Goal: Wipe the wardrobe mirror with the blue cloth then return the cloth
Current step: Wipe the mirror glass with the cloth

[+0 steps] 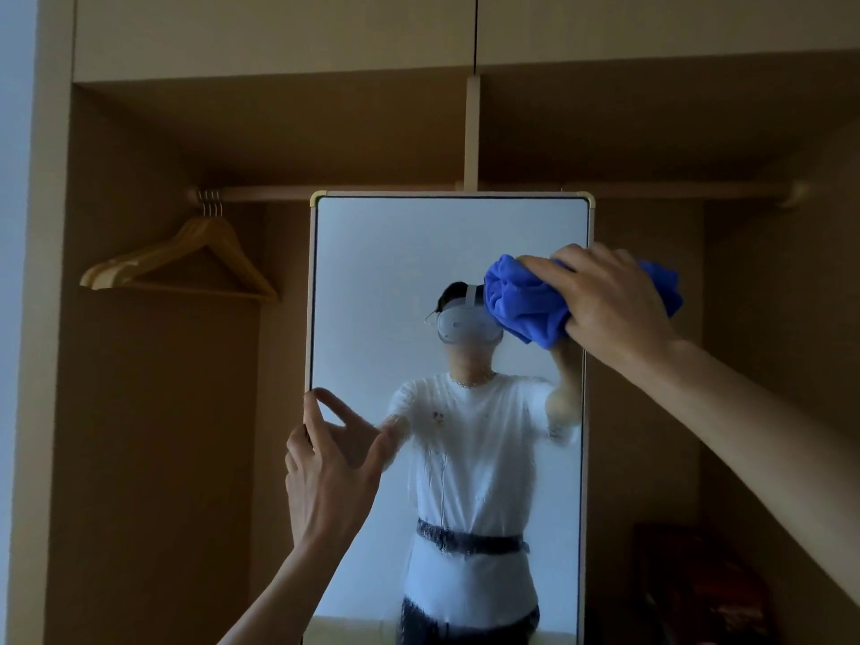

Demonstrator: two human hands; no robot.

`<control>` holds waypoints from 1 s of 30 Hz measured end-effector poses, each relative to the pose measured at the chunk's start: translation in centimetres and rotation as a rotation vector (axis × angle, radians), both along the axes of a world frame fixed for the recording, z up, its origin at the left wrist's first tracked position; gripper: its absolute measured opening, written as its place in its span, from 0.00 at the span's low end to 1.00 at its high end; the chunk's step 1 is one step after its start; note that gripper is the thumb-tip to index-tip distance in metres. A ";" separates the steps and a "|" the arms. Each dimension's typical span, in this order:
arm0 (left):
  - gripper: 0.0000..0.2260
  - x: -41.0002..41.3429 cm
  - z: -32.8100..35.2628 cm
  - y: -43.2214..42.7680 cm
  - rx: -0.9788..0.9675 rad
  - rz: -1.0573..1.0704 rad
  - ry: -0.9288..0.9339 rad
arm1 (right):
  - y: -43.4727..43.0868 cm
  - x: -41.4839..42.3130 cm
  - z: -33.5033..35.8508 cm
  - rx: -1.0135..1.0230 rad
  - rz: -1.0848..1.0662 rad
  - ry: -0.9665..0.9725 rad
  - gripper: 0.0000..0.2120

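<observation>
The tall wardrobe mirror (372, 253) with a light frame stands upright in the middle of the open wardrobe. Its lower half looks wet and streaked. My right hand (609, 300) presses a bunched blue cloth (521, 304) against the glass near the upper right edge. My left hand (325, 463) rests at the mirror's left frame edge, thumb and forefinger on the frame, the other fingers spread over the glass. The mirror reflects a person in a white shirt wearing a headset.
Wooden hangers (186, 263) hang on the rail (372, 193) at the upper left. A vertical divider (472, 132) rises behind the mirror's top. A dark object (698, 584) sits low in the right compartment. Wardrobe side panels close in both sides.
</observation>
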State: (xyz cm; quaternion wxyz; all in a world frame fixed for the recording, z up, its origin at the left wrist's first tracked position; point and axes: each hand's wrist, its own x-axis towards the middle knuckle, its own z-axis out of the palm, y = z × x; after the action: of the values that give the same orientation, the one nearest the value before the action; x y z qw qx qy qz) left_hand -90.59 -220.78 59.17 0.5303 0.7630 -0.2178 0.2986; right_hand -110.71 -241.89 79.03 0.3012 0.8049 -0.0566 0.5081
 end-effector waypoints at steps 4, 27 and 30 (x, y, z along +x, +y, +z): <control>0.50 0.2 -0.1 -0.3 0.013 0.015 -0.006 | -0.4 0.2 -3.0 0.020 0.016 0.014 0.25; 0.49 1.5 2.2 0.5 -0.013 -0.065 -0.007 | 0.1 -0.1 -3.0 0.626 -0.058 -0.319 0.15; 0.48 2.0 2.3 0.7 -0.007 -0.085 -0.018 | 0.2 0.7 -3.5 0.660 -0.061 -0.375 0.17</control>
State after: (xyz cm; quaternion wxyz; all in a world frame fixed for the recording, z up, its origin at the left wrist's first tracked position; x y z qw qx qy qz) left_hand -88.63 -220.13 61.51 0.5432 0.7486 -0.2535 0.2834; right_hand -109.97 -241.65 75.50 0.0253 0.7495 -0.2952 0.5920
